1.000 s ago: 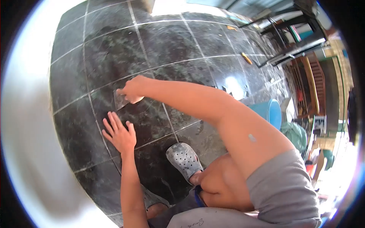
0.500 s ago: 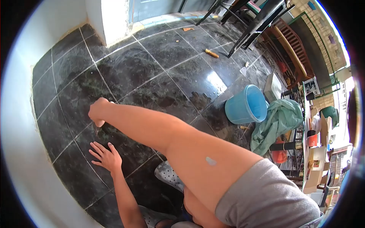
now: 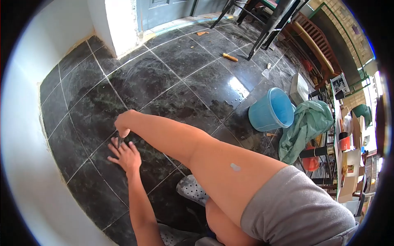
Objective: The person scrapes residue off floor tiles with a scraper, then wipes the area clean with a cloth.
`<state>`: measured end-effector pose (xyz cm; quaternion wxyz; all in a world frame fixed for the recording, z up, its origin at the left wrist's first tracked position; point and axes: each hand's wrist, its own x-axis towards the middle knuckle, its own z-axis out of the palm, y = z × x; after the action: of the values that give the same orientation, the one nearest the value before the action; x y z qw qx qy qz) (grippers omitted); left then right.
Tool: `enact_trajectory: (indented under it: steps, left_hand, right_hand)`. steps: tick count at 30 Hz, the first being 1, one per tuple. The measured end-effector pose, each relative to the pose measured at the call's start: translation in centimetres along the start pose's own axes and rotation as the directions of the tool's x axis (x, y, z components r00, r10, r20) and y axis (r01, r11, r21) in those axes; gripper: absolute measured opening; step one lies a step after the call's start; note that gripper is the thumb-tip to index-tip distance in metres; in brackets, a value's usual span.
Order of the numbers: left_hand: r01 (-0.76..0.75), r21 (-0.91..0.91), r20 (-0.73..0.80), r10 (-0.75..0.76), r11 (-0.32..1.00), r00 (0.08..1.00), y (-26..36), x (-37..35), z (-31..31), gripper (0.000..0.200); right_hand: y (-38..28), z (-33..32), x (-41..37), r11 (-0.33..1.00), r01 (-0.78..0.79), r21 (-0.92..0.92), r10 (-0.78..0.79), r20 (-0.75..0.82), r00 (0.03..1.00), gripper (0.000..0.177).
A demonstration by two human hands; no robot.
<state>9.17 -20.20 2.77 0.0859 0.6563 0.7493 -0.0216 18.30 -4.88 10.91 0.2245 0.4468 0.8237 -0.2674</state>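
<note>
My right hand (image 3: 125,123) is closed around a small tool with a thin dark blade (image 3: 120,142); its grip is hidden in my fingers, so the exact kind does not show. The blade points down toward the dark floor tiles (image 3: 164,96), close to a pale grout line. Just below it in the view, my left hand (image 3: 126,156) lies flat on the tiles with fingers spread, its fingertips near the blade. It holds nothing. My right forearm crosses the view and carries a whitish smear.
A light-blue bucket (image 3: 269,112) stands to the right beside a crumpled green cloth (image 3: 305,127). A wet patch (image 3: 223,105) shines left of the bucket. A yellow-orange piece (image 3: 230,57) lies farther off, near black furniture legs (image 3: 266,37). A white wall (image 3: 24,135) borders the left.
My right hand with the tool has moved right and slightly down in the view. My left hand has moved up, closer to the blade. The whole view has shifted slightly.
</note>
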Motion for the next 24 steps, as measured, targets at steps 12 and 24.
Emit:
enact_trajectory:
  steps: [12,24]
  left_hand:
    - [-0.088,-0.04,-0.098,0.083,0.995,0.992,4.1,-3.7,3.1,0.08]
    - [0.06,-0.079,0.008,-0.06,0.995,0.998,-0.2,-0.4,-0.6,0.065]
  right_hand:
    - [-3.6,-0.8,0.2,0.993,0.068,-0.092,-0.06,0.083,0.995,0.047]
    - [-0.8,-0.9,-1.7,0.996,0.049,-0.072,-0.051,-0.031,0.998,0.042]
